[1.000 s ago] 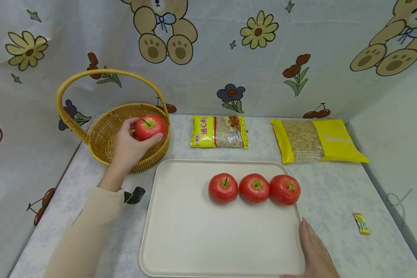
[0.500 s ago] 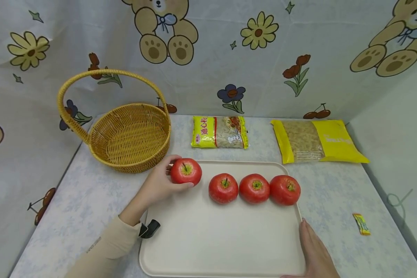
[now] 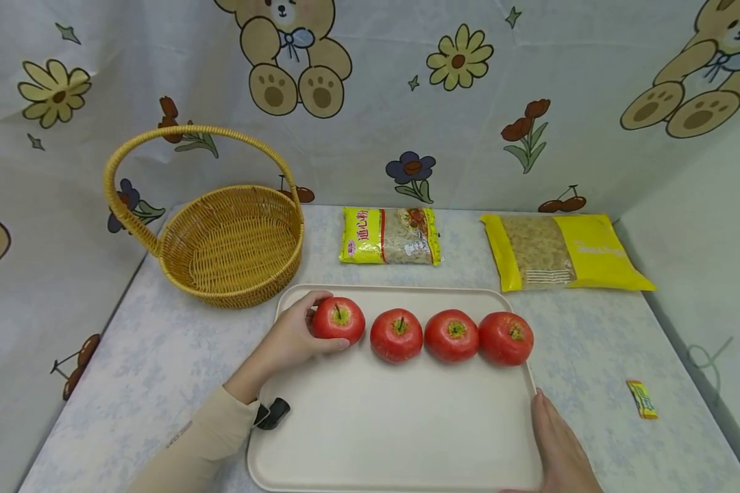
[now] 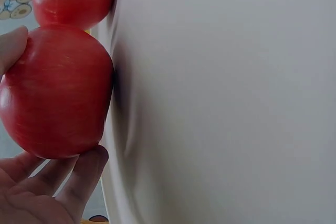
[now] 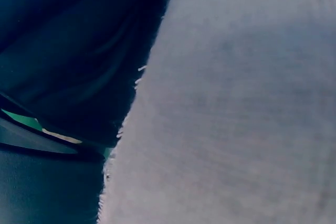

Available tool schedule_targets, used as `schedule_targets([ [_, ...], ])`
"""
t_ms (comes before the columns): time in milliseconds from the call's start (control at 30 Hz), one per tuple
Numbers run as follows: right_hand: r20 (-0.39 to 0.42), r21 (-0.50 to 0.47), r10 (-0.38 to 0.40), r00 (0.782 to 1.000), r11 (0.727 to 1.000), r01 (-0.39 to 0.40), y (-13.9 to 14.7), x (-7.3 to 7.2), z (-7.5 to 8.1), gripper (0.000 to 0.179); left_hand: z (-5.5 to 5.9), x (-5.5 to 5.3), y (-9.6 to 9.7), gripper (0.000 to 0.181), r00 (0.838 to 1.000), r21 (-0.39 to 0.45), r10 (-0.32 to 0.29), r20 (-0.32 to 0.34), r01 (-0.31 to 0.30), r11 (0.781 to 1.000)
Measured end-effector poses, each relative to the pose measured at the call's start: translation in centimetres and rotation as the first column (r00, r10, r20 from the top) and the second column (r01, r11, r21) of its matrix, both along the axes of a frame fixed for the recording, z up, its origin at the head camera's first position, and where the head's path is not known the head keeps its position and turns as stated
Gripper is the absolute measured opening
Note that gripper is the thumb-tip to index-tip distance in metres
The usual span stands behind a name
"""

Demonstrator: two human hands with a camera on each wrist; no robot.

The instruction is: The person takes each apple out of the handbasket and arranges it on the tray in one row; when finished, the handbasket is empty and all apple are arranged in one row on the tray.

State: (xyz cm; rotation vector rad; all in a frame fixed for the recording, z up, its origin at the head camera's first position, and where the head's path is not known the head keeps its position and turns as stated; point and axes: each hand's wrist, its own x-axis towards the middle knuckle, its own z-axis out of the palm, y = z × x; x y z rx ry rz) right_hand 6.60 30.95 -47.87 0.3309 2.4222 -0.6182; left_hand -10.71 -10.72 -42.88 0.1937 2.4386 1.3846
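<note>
My left hand (image 3: 296,334) holds a red apple (image 3: 339,318) between thumb and fingers at the back left of the cream tray (image 3: 395,438). In the left wrist view this apple (image 4: 58,93) sits right at the tray surface, with the fingertips (image 4: 92,163) under one side and the thumb opposite. To its right several more apples form a row, the nearest apple (image 3: 397,335) close beside it, the last apple (image 3: 506,338) by the tray's right rim. My right hand (image 3: 561,445) rests against the tray's right edge near the front corner, fingers extended along the rim.
A wicker basket (image 3: 234,294) with a tall handle stands at the back left, nothing in it. Two yellow food packets, a small packet (image 3: 390,235) and a larger packet (image 3: 567,252), lie behind the tray. A small wrapped candy (image 3: 642,399) lies at the right.
My left hand has carried the apple out of the basket, rightward and toward me, onto the tray at the row's left end. The right hand stays at the tray edge.
</note>
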Motion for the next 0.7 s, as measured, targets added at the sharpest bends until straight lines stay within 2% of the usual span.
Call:
schedule_targets([
  [167,-0.009,0.006,0.005,1.0,1.0,-0.004,-0.07,0.07,-0.03,0.147,-0.18,0.15,-0.15,0.086,1.0,0.001,-0.017,-0.017,0.017,1.0],
  [333,-0.009,0.008,0.018,1.0,1.0,-0.018,0.07,0.08,-0.13,0.145,-0.46,0.29,-0.42,0.082,0.997,0.024,-0.061,-0.037,0.062,0.998],
  [700,-0.028,0.01,0.035,0.999,0.999,-0.035,0.07,0.13,-0.08,0.145,-0.76,0.42,-0.86,0.09,0.997,0.039,-0.074,0.02,0.073,0.997],
])
